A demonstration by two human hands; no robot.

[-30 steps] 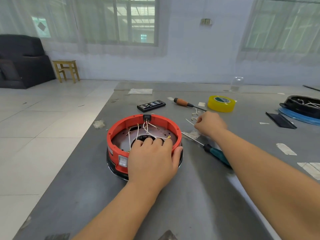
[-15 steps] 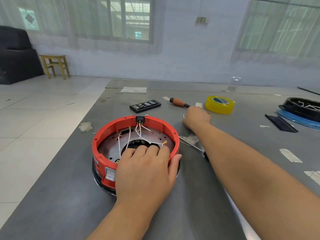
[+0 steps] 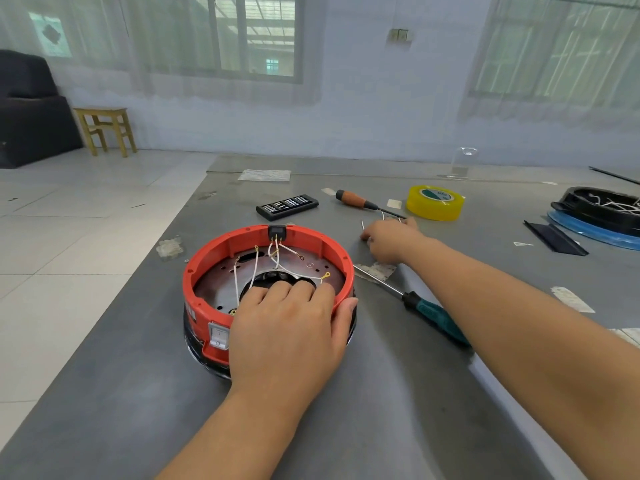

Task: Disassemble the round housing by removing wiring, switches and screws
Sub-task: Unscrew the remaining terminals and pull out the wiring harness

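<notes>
Round housing, a red ring over a black base, sits on the grey table a little left of centre, its metal floor plate exposed and white wires with yellow ring terminals still running from the black switch at its 12 o'clock rim. A white rocker switch remains seated in the wall at about 7 o'clock. The left hand grips the near rim, fingers curled over into the well and thumb outside at 4 o'clock, exactly as it did a second ago. What changed is the right hand: it has travelled farther out from the housing towards 2 o'clock and now lies beside a few loose wire pieces, fingers curled downward; whether it pinches one or has just let go I cannot tell. My reading is that a freed wire is being set aside, so part of the wiring is out while both switches and the remaining leads are still to come. Around the work: a teal-handled screwdriver at 3 o'clock, lying under the right forearm, an orange-handled screwdriver and a bit case towards 12 to 1 o'clock, a yellow tape roll farther out at 2 o'clock. The forearm crossing the teal screwdriver would hinder picking it up.
</notes>
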